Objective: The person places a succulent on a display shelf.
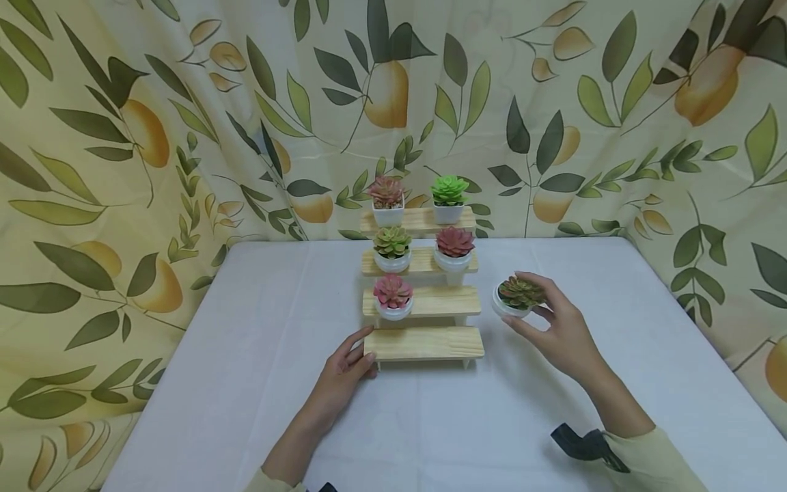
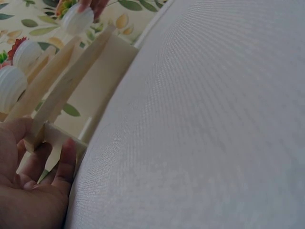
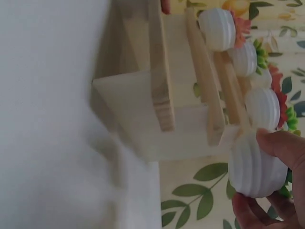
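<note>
My right hand (image 1: pixel 562 331) grips a small white pot (image 3: pixel 257 164) holding a green, reddish-tipped succulent (image 1: pixel 521 292), thumb on one side and fingers on the other. It is off the stand, to the right of the third tier. A stepped wooden stand (image 1: pixel 424 343) rises away from me. My left hand (image 1: pixel 346 369) holds the left end of its lowest step, thumb and fingers around the corner, as the left wrist view also shows. That lowest step carries no pot. On the step above, a pink succulent (image 1: pixel 393 292) in a white pot stands at the left.
Higher tiers carry a yellow-green succulent (image 1: pixel 392 242), a dark red succulent (image 1: pixel 455 242), a brownish-pink succulent (image 1: pixel 387 193) and a bright green succulent (image 1: pixel 449 190), all potted in white. A white cloth (image 1: pixel 258 342) covers the table. Behind it hangs a leaf-patterned curtain (image 1: pixel 393 96).
</note>
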The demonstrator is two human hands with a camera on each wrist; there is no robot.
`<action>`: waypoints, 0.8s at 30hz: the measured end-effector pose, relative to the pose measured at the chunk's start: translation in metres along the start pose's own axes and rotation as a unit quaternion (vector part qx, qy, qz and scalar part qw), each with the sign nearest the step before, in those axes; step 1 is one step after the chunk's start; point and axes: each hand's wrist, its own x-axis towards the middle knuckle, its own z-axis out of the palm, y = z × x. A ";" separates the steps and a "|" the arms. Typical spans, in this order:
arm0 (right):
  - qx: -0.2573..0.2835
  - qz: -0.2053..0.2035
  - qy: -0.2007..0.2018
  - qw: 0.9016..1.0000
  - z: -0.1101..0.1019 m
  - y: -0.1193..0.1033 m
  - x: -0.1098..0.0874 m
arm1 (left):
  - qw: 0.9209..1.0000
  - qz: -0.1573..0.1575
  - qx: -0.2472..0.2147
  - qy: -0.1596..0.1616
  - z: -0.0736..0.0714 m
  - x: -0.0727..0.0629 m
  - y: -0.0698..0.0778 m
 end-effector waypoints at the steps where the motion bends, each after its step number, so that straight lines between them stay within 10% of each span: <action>1: 0.006 -0.005 -0.002 1.000 0.002 -0.002 0.002 | 1.000 0.003 0.001 -0.002 0.000 0.000 0.000; 24: 0.061 -0.062 -0.049 0.995 0.039 -0.033 0.024 | 1.000 -0.004 0.001 0.001 0.000 0.000 0.002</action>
